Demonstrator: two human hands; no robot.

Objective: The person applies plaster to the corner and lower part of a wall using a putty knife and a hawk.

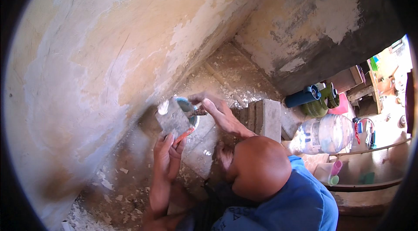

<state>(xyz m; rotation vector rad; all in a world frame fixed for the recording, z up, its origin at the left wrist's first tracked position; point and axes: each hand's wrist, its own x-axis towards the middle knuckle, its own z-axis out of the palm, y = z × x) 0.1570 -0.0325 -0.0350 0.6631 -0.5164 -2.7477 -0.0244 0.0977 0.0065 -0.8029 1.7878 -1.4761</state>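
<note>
Container (184, 103) partly behind grey blade (173, 118)

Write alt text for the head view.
A person's left hand holds a flat, grey, rectangular tool with an orange handle near a round, light-blue container, with the right hand also near it. Around them are a patchy cream plaster wall and a flake-strewn floor; rightward, a clear plastic bottle lies beyond grey blocks.

Count of items about me. Hands, two: my left hand (164, 147) and my right hand (221, 112). Hand tools, two: one broad blade (172, 118) and one smaller tool (200, 111), the latter partly hidden. One round bucket (197, 121). Two walls: one left wall (96, 57), one far wall (305, 26). Cylinders, two: one blue cylinder (300, 97), one green cylinder (314, 108). One large clear bottle (326, 133). Cups, two: one pink cup (336, 168), one pale green cup (334, 180).
</note>
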